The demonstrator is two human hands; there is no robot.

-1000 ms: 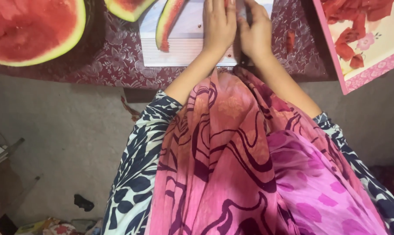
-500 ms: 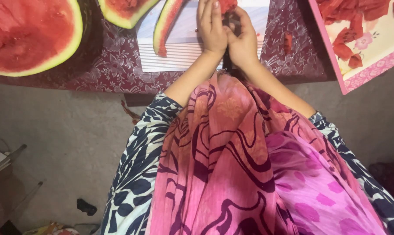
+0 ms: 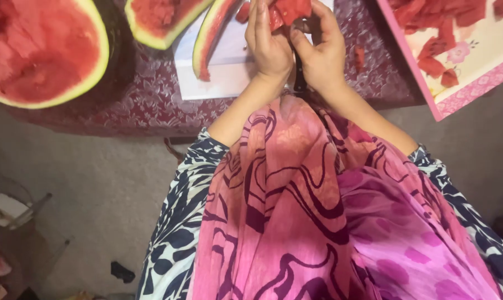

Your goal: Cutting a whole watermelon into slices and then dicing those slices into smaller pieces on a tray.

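My left hand [image 3: 268,47] and my right hand [image 3: 322,53] are raised together over the white cutting board [image 3: 221,78]. Between them they hold chunks of red watermelon flesh [image 3: 293,9] at the top edge of the view. My left fingers cup the chunks from the left. My right hand also grips a knife, and its dark handle [image 3: 300,79] sticks out below the palm toward my body. The blade is hidden behind the hands. A thin green-rimmed rind slice [image 3: 211,36] lies on the board to the left of my left hand.
A large watermelon half [image 3: 37,50] lies at the far left and a smaller wedge [image 3: 158,16] beside it, on a maroon floral cloth [image 3: 151,105]. A pink-edged tray [image 3: 468,72] with several red pieces is at the right. One loose piece [image 3: 360,55] lies on the cloth.
Both hands have lifted off the board and come closer together, bringing the red chunks up between them. The knife handle now points down toward my body.
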